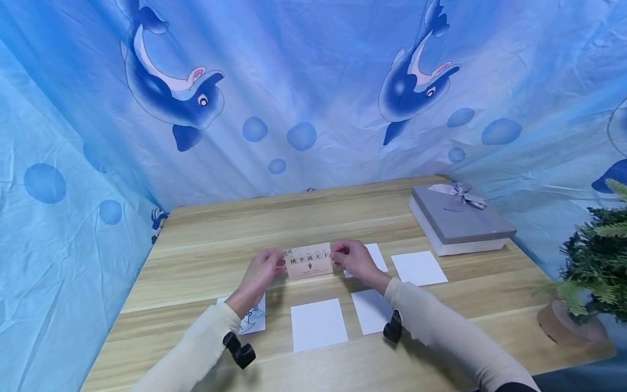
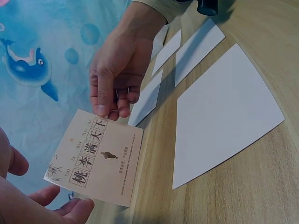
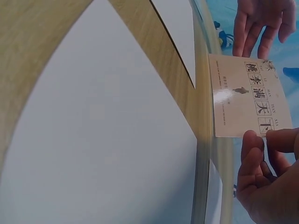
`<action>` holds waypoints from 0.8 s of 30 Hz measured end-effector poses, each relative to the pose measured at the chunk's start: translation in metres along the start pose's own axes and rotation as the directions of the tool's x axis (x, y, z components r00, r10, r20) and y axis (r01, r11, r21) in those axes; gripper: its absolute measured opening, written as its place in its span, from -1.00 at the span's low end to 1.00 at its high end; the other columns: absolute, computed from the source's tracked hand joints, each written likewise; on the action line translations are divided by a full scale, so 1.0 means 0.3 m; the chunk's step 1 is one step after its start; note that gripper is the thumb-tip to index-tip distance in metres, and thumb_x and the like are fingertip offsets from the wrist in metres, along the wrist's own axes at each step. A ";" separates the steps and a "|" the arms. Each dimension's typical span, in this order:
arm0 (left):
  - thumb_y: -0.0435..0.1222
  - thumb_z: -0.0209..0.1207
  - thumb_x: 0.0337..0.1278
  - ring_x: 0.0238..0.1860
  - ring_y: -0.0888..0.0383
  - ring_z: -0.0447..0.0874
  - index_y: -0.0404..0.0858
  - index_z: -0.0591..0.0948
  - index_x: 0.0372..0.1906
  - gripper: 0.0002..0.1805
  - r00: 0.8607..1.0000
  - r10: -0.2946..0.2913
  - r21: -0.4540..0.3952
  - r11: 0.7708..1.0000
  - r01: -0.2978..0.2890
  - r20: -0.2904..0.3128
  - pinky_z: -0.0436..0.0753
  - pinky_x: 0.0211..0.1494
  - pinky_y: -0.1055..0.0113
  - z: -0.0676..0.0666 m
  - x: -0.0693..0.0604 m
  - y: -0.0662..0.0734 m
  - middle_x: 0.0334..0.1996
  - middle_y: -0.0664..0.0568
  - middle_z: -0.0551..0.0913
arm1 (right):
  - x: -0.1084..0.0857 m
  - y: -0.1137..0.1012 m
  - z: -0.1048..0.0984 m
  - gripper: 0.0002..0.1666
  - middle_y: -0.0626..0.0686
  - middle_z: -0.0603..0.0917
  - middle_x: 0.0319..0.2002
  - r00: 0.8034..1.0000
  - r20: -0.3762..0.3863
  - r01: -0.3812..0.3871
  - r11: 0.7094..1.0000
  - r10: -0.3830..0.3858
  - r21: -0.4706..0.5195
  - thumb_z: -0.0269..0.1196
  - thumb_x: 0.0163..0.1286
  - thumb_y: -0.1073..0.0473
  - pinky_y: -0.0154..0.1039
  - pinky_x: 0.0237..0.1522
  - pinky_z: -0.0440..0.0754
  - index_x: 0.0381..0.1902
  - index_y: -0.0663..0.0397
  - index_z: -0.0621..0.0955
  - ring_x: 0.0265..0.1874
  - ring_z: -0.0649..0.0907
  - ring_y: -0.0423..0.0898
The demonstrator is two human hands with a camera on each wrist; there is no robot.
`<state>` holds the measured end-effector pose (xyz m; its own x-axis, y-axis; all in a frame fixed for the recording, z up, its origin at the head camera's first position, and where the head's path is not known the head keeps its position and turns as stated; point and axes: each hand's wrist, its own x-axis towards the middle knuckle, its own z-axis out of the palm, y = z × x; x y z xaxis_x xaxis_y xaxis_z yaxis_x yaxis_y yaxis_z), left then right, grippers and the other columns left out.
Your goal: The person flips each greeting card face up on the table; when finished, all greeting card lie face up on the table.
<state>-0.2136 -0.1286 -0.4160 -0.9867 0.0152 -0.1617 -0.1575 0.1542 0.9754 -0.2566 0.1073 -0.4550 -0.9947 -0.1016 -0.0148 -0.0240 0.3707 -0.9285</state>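
Mid-frame, your right hand (image 1: 359, 261) pinches the card (image 1: 309, 265); left hand (image 1: 260, 272) at opposite edge, thumb apart. Probably light, stiff, slick: hold by edges.

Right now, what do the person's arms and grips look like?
The left sleeve and right sleeve are long and cream. A black gadget with rounded parts sits near each sleeve's end. The left grip and right grip wear no gloves.

plain cream sleeves (image 1: 448, 333), bare hands (image 1: 258, 273), small black wrist cameras (image 1: 243, 356)
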 end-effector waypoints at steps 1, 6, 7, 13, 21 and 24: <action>-0.28 -0.09 0.44 0.13 -0.22 0.53 -0.51 0.42 0.19 -0.59 1.000 -0.003 0.014 1.000 0.003 0.000 0.51 0.30 0.02 0.000 0.000 0.000 0.10 -0.38 0.48 | 0.000 0.000 -0.001 -0.95 0.05 0.67 -0.39 1.000 -0.001 0.001 1.000 -0.001 0.001 0.26 0.31 0.33 -0.25 -0.42 0.66 -0.27 0.16 0.65 -0.42 0.70 -0.04; -0.25 -0.11 0.45 0.08 -0.19 0.57 -0.49 0.44 0.21 -0.56 1.000 -0.014 0.069 0.998 0.014 -0.005 0.54 0.26 0.00 0.002 0.002 0.000 0.09 -0.36 0.51 | 0.000 0.005 -0.004 -0.94 0.04 0.67 -0.39 1.000 0.002 0.003 1.000 -0.003 -0.018 0.23 0.34 0.30 -0.33 -0.51 0.57 -0.27 0.14 0.65 -0.43 0.68 -0.07; -0.25 -0.12 0.45 0.08 -0.18 0.57 -0.49 0.43 0.21 -0.56 1.000 -0.013 0.076 0.997 0.013 -0.005 0.55 0.25 0.00 0.003 0.002 0.000 0.08 -0.36 0.51 | 0.000 0.005 -0.005 -0.93 0.04 0.68 -0.39 1.000 0.003 -0.001 1.000 0.001 -0.019 0.22 0.36 0.28 -0.32 -0.51 0.57 -0.26 0.13 0.65 -0.42 0.68 -0.07; -0.23 -0.15 0.47 0.08 -0.16 0.58 -0.48 0.41 0.25 -0.53 1.000 -0.023 0.099 0.995 0.024 -0.009 0.56 0.23 0.01 0.007 0.005 -0.002 0.07 -0.33 0.52 | -0.003 0.005 -0.009 -0.83 0.05 0.69 -0.38 1.000 0.009 -0.026 1.000 0.026 -0.015 0.17 0.43 0.19 -0.28 -0.44 0.61 -0.18 0.13 0.67 -0.37 0.68 -0.05; -0.23 -0.19 0.47 0.07 -0.15 0.59 -0.49 0.35 0.32 -0.49 0.999 -0.041 0.129 0.991 0.039 0.013 0.59 0.19 0.03 0.012 0.014 -0.012 0.08 -0.34 0.52 | -0.013 0.014 -0.010 -0.79 0.05 0.72 -0.39 0.999 0.035 -0.031 0.999 0.031 -0.014 0.14 0.45 0.17 -0.27 -0.43 0.60 -0.22 0.12 0.69 -0.39 0.70 -0.07; -0.26 -0.21 0.46 0.06 -0.16 0.59 -0.49 0.34 0.33 -0.50 0.999 -0.040 0.130 0.991 0.038 0.009 0.60 0.17 0.04 0.012 0.017 -0.014 0.07 -0.35 0.52 | -0.014 0.015 -0.010 -0.78 0.05 0.73 -0.36 0.999 0.038 -0.033 0.999 0.033 -0.005 0.14 0.45 0.17 -0.29 -0.45 0.59 -0.19 0.15 0.69 -0.39 0.71 -0.07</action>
<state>-0.2177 -0.1255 -0.4215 -0.9793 0.0176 -0.2015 -0.1885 0.2815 0.9409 -0.2527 0.1122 -0.4580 -0.9904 -0.1248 -0.0598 0.0082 0.3785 -0.9256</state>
